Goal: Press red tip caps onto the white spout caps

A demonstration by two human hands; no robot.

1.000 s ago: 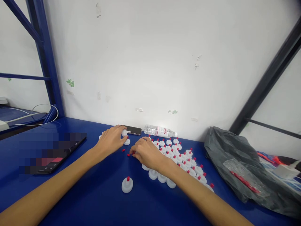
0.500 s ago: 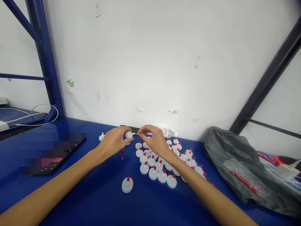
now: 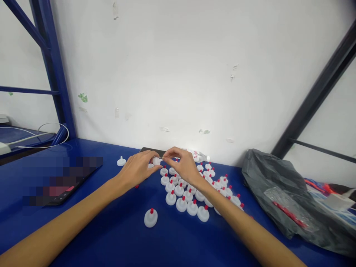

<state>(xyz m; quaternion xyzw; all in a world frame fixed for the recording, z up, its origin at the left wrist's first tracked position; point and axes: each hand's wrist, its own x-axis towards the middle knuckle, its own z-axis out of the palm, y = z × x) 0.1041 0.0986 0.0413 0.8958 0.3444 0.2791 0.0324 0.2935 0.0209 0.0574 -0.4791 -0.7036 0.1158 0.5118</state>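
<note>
My left hand (image 3: 140, 165) grips a white plastic cap (image 3: 156, 161) between thumb and fingers, its nozzle pointing right. The fingertips of my right hand (image 3: 180, 163) are pinched together at that nozzle; whatever is between them is too small to make out. Several white caps with red tips (image 3: 181, 204) stand grouped below and right of my right hand. One more red-tipped cap (image 3: 150, 218) stands apart, nearer to me. Left of my left hand is a white cap without a red tip (image 3: 121, 161). A small red piece (image 3: 137, 186) lies just under my left hand.
A dark device (image 3: 80, 182) lies on the blue table (image 3: 111, 230) at the left. Behind my hands are a dark flat object (image 3: 147, 150) and a clear bottle (image 3: 198, 156). A grey bag (image 3: 258, 185) with a clear packet of red pieces (image 3: 289, 214) is at the right.
My left hand has moved slightly right with the white cap, bringing its nozzle to my right fingertips. It now covers part of the area where two small red pieces showed.
</note>
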